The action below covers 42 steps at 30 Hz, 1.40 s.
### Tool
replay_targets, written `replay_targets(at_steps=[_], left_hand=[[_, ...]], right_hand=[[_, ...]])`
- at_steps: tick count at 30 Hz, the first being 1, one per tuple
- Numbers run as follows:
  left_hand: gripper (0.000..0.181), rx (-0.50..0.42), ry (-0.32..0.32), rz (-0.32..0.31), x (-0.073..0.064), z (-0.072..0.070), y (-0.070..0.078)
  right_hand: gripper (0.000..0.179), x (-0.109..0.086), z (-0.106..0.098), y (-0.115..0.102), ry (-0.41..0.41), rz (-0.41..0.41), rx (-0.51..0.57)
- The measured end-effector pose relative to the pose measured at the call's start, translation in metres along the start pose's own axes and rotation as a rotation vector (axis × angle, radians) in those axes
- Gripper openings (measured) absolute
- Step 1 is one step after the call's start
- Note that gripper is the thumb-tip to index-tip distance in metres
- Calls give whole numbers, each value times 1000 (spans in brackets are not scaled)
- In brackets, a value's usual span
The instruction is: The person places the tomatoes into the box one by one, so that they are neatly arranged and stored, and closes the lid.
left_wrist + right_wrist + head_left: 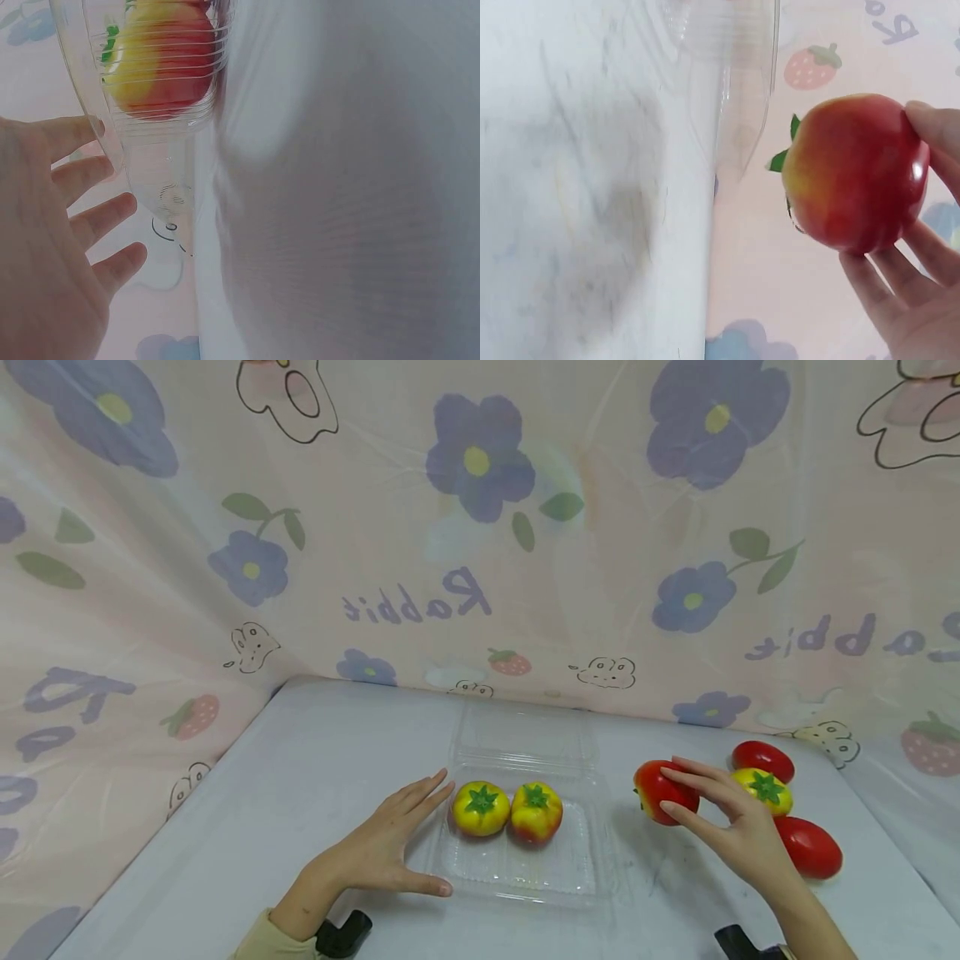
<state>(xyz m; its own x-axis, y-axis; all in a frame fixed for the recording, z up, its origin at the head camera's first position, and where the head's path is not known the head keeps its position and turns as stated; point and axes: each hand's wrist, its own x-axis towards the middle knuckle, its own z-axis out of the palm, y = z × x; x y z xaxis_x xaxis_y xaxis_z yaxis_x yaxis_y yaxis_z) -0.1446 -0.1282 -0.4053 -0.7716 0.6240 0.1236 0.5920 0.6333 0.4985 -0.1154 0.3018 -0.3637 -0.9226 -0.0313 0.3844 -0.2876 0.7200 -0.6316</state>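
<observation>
A clear plastic clamshell box (pixel 517 887) lies on the table with its lid (pixel 525 735) folded back. Two yellow-and-red tomatoes (pixel 481 808) with green star-shaped tops sit side by side in its left and middle part. My left hand (pixel 378 852) is at the box's left side, fingers spread and holding nothing; in the left wrist view its fingertips are close to the rim, but contact is unclear. Right of the box, my right hand (pixel 738 831) grips a red tomato (pixel 855 172) between thumb and fingers, above the table, its green top turned left.
At the right, behind my right hand, lie two red tomatoes (pixel 810 848) and a yellow one (pixel 765 791) with a green top. A patterned cloth (pixel 480 635) hangs along the back and sides of the white table (pixel 337 752).
</observation>
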Motion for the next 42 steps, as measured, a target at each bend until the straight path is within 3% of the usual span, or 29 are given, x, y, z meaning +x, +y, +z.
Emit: replay_targets(at_steps=[7, 27, 42], left_hand=[[114, -2, -4, -14, 0, 1, -1], [114, 0, -1, -16, -1, 3, -2], [113, -9, -2, -14, -1, 2, -2]], right_hand=[[44, 1, 13, -7, 8, -18, 81], [42, 6, 42, -21, -29, -68, 181], [42, 11, 53, -27, -94, -45, 220]])
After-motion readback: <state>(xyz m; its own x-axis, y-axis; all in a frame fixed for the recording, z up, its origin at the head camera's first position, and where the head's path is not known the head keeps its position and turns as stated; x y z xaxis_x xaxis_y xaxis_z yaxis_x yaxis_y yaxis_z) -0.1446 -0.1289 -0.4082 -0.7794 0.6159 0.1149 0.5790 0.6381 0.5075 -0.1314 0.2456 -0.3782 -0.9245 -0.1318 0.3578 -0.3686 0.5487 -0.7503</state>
